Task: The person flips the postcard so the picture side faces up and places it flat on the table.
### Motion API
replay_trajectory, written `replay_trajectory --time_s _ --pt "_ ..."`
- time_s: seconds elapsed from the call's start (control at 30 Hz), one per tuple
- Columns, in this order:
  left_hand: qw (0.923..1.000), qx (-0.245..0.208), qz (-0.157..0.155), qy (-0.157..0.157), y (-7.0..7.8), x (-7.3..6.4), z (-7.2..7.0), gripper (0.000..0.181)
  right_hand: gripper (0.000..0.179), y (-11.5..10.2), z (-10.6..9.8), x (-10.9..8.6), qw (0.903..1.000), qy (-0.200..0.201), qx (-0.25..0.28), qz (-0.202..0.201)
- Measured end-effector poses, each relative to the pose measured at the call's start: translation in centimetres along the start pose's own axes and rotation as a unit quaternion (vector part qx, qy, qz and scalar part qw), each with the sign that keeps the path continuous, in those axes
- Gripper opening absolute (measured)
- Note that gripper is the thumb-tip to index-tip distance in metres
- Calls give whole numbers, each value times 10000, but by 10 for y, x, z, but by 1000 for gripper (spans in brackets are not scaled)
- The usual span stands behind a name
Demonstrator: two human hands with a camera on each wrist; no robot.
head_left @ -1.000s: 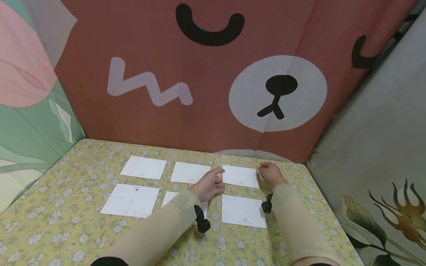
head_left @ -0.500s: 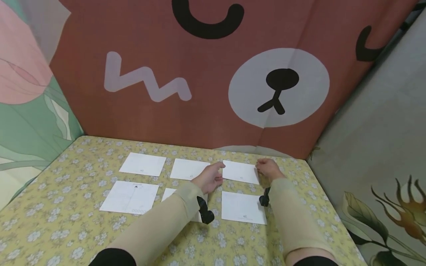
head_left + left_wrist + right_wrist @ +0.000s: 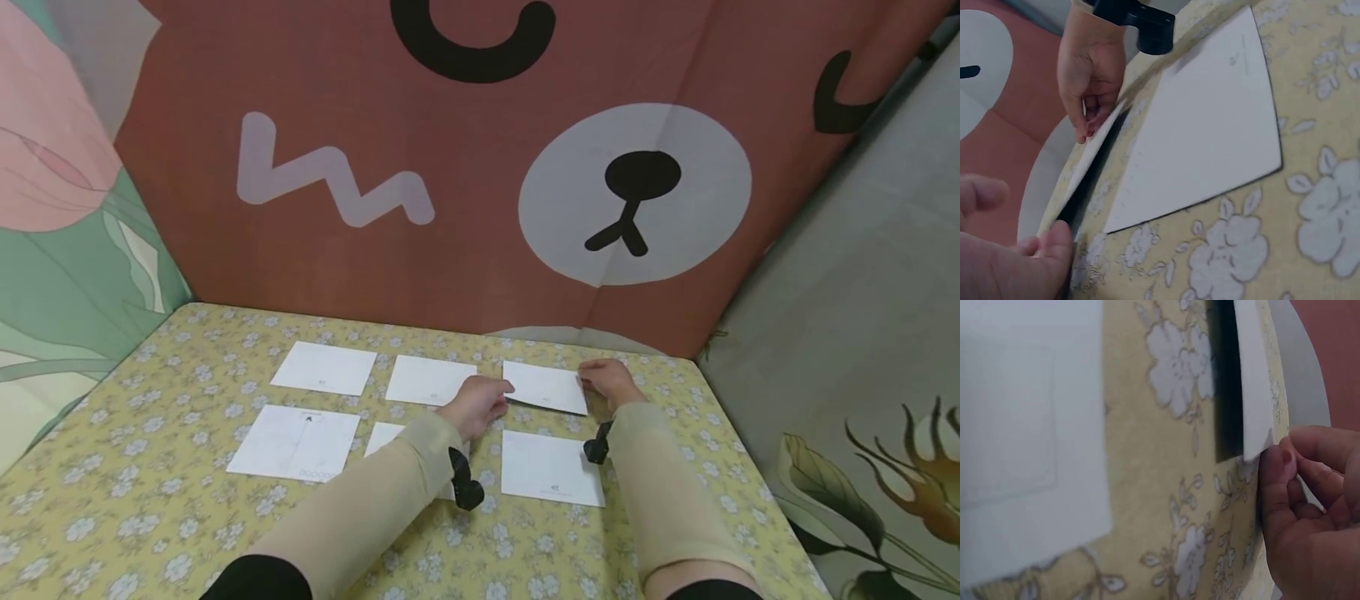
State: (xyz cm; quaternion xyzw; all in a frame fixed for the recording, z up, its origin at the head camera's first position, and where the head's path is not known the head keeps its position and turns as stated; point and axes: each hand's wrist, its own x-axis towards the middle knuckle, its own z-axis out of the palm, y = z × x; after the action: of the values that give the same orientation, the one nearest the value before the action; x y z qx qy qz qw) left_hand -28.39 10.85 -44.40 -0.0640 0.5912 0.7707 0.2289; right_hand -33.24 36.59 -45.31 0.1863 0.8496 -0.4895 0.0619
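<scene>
One card [image 3: 543, 387], probably light but crease-prone, so side edges it is, our left hand [image 3: 476, 405] and right hand [image 3: 611, 383] fingers pinching there.

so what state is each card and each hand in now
far right card: held at both sides, near edge up, tilted
far middle card: flat, partly hidden
far left card: flat
near left card: flat
near middle card: mostly hidden, visible part flat
near right card: flat
left hand: pinching a card
right hand: pinching the same card
</scene>
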Motion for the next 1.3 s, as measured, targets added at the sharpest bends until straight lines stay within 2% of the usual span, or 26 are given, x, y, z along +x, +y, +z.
replay_trajectory --time_s 0.13,0.33,0.6,0.77,0.87,0.97,1.03,1.13,1.3 --pt "9994 235 241 117 -6 1 -4 37 37 -3 0 -4 9999 -107 25 -133" --pt "9987 248 360 257 -12 6 -5 30 36 -4 -5 -8 9997 -195 87 -146" --pt "9977 287 584 211 -8 4 -2 29 32 -4 -17 -15 9981 -251 570 -2" --pt "9979 27 639 -102 1 -1 -5 28 32 -6 -22 -17 9911 -632 1160 -134" --pt "9974 -259 630 -226 7 -2 -8 29 32 -6 -26 -17 9810 -865 1717 -273" --pt "9960 -632 599 -215 13 -1 -10 30 33 -5 -28 -17 9710 -1075 2105 -349" --pt "9941 -887 598 -196 15 0 -11 32 35 -7 -27 -18 9681 -1141 2204 -341" --pt "9905 -1124 741 -261 17 2 -13 35 40 -10 -27 -20 9695 -1230 2093 -346" --pt "9911 -874 992 -186 22 3 -16 35 44 -14 -26 -24 9665 -1259 2226 -221"
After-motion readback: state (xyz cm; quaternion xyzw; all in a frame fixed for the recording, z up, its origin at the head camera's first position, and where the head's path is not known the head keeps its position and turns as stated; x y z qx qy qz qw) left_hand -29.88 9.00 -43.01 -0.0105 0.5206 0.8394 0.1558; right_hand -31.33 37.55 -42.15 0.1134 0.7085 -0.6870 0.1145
